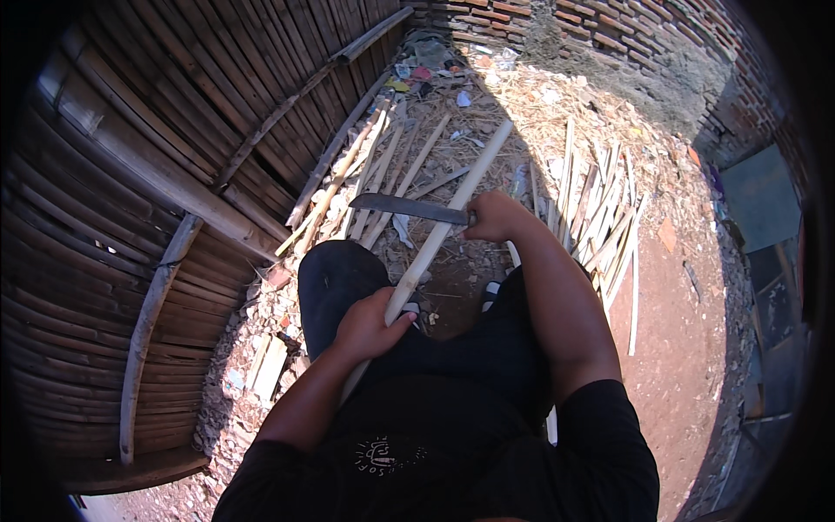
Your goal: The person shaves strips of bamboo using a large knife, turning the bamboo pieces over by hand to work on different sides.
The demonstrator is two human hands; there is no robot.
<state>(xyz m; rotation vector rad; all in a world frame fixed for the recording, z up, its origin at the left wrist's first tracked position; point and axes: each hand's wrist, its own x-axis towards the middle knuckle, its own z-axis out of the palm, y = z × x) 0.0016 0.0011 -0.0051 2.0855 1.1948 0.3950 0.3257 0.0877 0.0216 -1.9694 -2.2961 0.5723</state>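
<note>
A long pale bamboo strip (465,187) slants from my lap away toward the upper right, between my knees. My left hand (370,326) is closed around its lower part. My right hand (491,216) grips the handle of a dark wide-bladed machete (396,205), whose blade lies crosswise over the strip and points left. The handle is mostly hidden in my fist. The lower end of the strip disappears behind my left hand and arm.
Loose bamboo strips (609,217) lie to the right and more (422,152) ahead-left, among litter and straw. A bamboo slat wall (156,113) rises on the left, a brick wall (591,26) at the back, and grey panels (757,200) stand at the right.
</note>
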